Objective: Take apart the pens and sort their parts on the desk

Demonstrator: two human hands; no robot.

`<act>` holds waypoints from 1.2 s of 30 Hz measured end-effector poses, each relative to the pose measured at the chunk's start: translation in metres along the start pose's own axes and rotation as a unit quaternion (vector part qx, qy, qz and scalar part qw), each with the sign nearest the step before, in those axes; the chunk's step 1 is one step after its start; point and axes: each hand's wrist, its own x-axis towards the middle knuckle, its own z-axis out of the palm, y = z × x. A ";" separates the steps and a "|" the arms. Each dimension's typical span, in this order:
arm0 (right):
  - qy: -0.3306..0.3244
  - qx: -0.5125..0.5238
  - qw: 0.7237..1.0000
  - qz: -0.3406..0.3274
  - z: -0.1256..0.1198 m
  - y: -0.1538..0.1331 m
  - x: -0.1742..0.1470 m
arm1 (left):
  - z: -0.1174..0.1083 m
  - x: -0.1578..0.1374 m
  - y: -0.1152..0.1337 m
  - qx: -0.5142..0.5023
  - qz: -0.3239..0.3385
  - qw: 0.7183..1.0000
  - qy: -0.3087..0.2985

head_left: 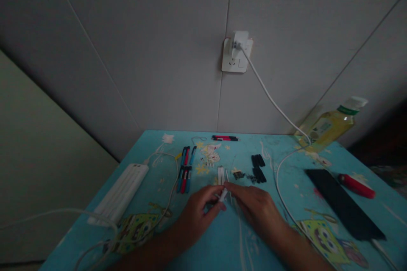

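My left hand [203, 207] is closed, thumb and fingers pinching a small white piece [223, 195] whose kind I cannot make out. From the other side, my right hand [256, 203] brings its fingertips together against the upper end of that piece; whatever they grip is hidden. Just beyond my fingers lie several thin white pen refills [220, 172], and one more refill [227, 174] lies slightly apart. To their right are a small pile of metal bits [251, 178] and several short black tubes [259, 174]. Red and blue pen barrels [184, 178] lie in rows to the left.
Pens [225, 138] lie near the wall. A white power strip [119, 194] and loose cables flank the left side. On the right are a black flat device [345, 203], a red-handled object [356, 185] and a tilted yellow bottle [330, 127]. A white cable runs from the wall socket [227, 61].
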 end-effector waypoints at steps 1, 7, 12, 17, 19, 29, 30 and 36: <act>-0.002 -0.005 1.000 0.011 0.001 -0.001 0.001 | 0.000 0.000 -0.001 -0.017 -0.007 1.000 0.004; -0.052 -0.101 0.981 0.159 0.022 -0.004 0.008 | -0.001 0.001 -0.003 -0.056 -0.045 0.996 0.045; -0.085 -0.166 0.957 0.221 0.034 -0.004 0.012 | -0.003 0.000 -0.001 -0.015 -0.038 0.998 0.053; -0.096 -0.189 0.942 0.258 0.031 -0.003 0.013 | -0.005 -0.003 0.005 0.082 0.019 0.995 0.056; -0.101 -0.195 0.937 0.273 0.032 -0.002 0.012 | -0.005 -0.004 0.006 0.105 0.046 0.992 0.046; -0.086 -0.246 0.919 0.294 0.038 -0.004 0.018 | 0.000 0.004 0.004 0.404 0.146 0.903 0.003; -0.081 -0.248 0.920 0.293 0.037 -0.005 0.018 | 0.002 0.006 0.006 0.458 0.165 0.873 -0.017; -0.051 -0.244 0.919 0.306 0.038 -0.009 0.022 | 0.014 0.011 0.018 0.535 0.122 0.836 0.020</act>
